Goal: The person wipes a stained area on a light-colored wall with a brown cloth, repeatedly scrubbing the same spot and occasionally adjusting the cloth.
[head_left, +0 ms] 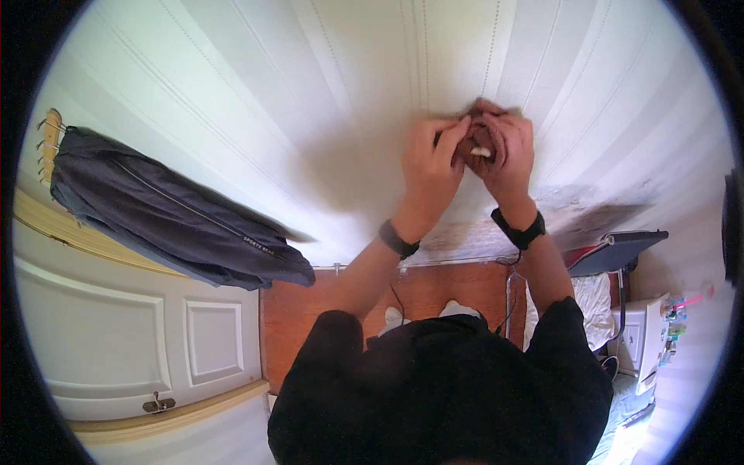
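A bunched reddish-brown cloth [496,141] is held up close to the striped wall, gathered into a rough ring. My left hand [428,159] pinches its left side, thumb and fingertips closed on the fabric. On the other side, the fingers of my right hand [518,151] curl round the cloth's edge. Inside the ring shows a small white thing [480,152], too small to name. Whether the cloth touches the wall cannot be made out. Each wrist wears a dark band.
At the left a dark jacket [170,209] hangs from a wooden hook rack [51,147], above a white panelled door [93,325]. Lower down, the wall has a stained, peeling patch [473,236]. A dark folding chair [628,242] and a white cabinet [635,337] stand at the right.
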`<action>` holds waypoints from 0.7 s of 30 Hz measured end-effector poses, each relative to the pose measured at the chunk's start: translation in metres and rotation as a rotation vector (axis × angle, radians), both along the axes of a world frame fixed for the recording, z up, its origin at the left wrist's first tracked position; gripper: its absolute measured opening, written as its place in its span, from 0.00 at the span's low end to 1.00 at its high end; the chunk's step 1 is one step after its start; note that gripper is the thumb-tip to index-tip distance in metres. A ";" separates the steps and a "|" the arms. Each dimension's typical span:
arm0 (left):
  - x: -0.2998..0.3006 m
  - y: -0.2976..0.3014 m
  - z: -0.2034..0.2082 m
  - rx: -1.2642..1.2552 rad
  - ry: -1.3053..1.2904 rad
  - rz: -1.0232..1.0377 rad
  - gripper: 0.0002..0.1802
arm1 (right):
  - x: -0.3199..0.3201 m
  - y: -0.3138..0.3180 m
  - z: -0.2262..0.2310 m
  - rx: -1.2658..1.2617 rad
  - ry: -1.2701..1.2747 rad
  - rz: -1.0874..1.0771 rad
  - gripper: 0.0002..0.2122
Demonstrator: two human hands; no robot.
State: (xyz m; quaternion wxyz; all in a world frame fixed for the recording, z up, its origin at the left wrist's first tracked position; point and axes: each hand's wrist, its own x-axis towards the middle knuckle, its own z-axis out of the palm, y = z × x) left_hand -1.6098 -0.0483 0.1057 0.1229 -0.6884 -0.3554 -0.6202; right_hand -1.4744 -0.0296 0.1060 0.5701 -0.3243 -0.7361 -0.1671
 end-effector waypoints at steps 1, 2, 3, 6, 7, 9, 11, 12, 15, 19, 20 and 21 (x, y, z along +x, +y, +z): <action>0.000 -0.003 -0.010 -0.009 0.013 0.014 0.24 | 0.001 0.000 -0.015 0.000 0.001 0.000 0.21; -0.001 -0.004 -0.024 -0.008 0.013 0.013 0.24 | 0.001 -0.001 -0.031 -0.077 0.052 0.025 0.20; -0.003 -0.004 -0.041 -0.045 0.044 0.011 0.24 | 0.002 -0.003 -0.043 -0.153 0.103 0.050 0.19; -0.011 -0.006 -0.078 -0.156 0.130 0.028 0.24 | -0.003 -0.014 -0.069 -0.171 0.065 0.058 0.18; -0.013 -0.008 -0.088 -0.236 0.181 0.035 0.24 | -0.005 -0.016 -0.080 -0.257 0.109 0.083 0.18; -0.017 -0.014 -0.106 -0.245 0.147 0.034 0.24 | -0.009 -0.022 -0.100 -0.287 0.093 0.095 0.18; -0.031 -0.011 -0.136 -0.248 0.107 0.050 0.24 | -0.021 -0.022 -0.114 -0.310 0.047 0.075 0.19; -0.041 -0.006 -0.162 -0.458 -0.031 -0.047 0.25 | -0.031 -0.020 -0.118 -0.274 0.028 0.078 0.18; -0.057 -0.017 -0.152 -0.518 -0.042 -0.029 0.26 | -0.055 -0.025 -0.107 -0.271 0.072 0.125 0.17; -0.078 -0.036 -0.091 -0.325 -0.081 -0.008 0.26 | -0.084 -0.023 -0.081 -0.214 0.053 0.116 0.12; -0.082 -0.038 -0.079 -0.327 -0.083 -0.004 0.26 | -0.091 -0.023 -0.069 -0.215 0.051 0.120 0.12; -0.087 -0.038 -0.068 -0.284 -0.086 0.040 0.26 | -0.098 -0.023 -0.055 -0.204 0.048 0.123 0.12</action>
